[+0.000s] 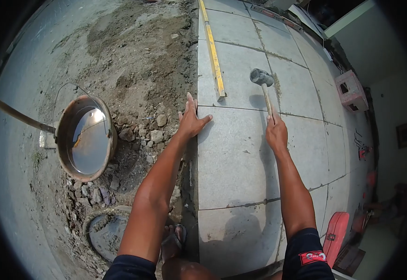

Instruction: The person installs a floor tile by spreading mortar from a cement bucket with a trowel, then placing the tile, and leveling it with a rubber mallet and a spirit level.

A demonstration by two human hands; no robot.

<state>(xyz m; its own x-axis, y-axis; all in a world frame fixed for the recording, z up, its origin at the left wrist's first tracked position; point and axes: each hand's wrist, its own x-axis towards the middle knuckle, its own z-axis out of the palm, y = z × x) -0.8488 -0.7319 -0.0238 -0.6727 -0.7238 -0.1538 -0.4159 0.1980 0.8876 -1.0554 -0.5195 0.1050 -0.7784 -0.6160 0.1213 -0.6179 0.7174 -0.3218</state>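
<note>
My right hand is wrapped round the wooden handle of a rubber mallet, whose dark head is raised above the pale paving tiles. Its shadow falls on the tile below. At that tile's left edge, near a corner joint, my left hand rests with fingers spread and nothing in them. A yellow spirit level lies lengthwise on the tile ahead, its near end just beyond my left fingertips.
Left of the tiles is rough soil with stones. A bucket of water stands there, beside a long wooden handle. Nearer me sits a basin of wet mortar. A red case and a pinkish box are on the right.
</note>
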